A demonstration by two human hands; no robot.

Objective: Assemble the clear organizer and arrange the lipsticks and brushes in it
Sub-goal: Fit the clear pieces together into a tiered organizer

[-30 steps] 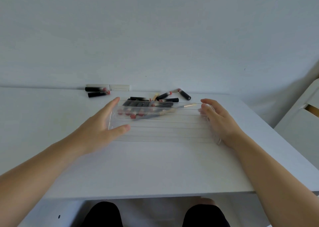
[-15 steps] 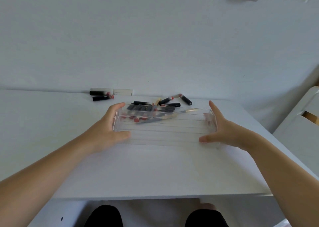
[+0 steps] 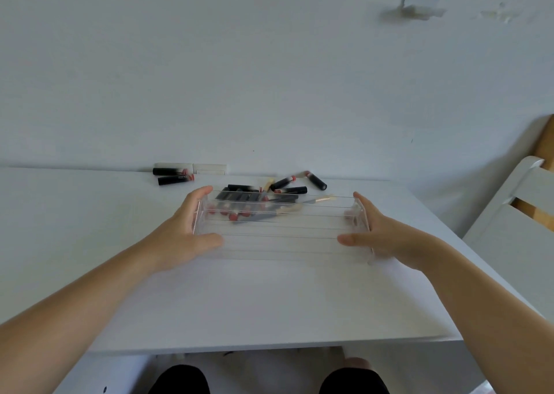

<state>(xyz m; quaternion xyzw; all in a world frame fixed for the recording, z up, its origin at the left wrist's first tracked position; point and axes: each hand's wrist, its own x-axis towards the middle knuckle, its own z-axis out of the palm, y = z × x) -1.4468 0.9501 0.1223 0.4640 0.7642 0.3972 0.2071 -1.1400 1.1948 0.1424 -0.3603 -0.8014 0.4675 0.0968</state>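
Observation:
A clear organizer [image 3: 278,234], long and ribbed, sits across the white table [image 3: 269,303] in front of me. My left hand [image 3: 180,231] grips its left end, fingers along the end wall and thumb on the front. My right hand [image 3: 377,234] grips the right end the same way. Several black lipsticks with red ends [image 3: 236,201] and a pale-handled brush [image 3: 320,199] show through its far wall; I cannot tell whether they lie inside or behind. More lipsticks [image 3: 287,182] lie loose beyond it.
Two black lipsticks [image 3: 175,179] lie by the wall at the back left, next to a flat white box [image 3: 209,168]. A white chair [image 3: 509,213] stands to the right of the table. The table's front edge runs just above my knees.
Both hands closed in on the organizer's ends and took hold of it. My right thumb came round to the front. The view has tilted upward.

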